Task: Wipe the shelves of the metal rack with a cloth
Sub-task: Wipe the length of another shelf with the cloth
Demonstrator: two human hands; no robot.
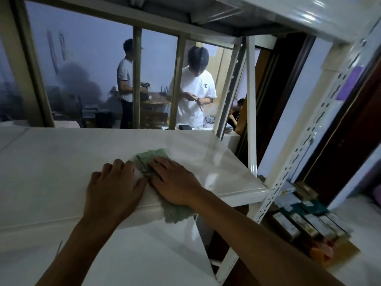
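Green cloth (153,159) flat on white shelf (61,162) of the rack, mostly under my right hand (175,180), one corner hanging over the front edge below my wrist. Right hand spread, palm down on cloth. Left hand (114,188) spread flat just beside it, fingertips touching the cloth edge. Boxes (305,221) lower right of my right arm.

The green cloth (153,159) lies crumpled on the white metal rack's middle shelf (61,162), near the front edge, with one fuzzy corner hanging over the lip. The shelf is flat, glossy and white. Perforated white uprights (299,153) stand at its right corners, another white shelf (309,13) sits above, and a lower one (134,254) beneath.
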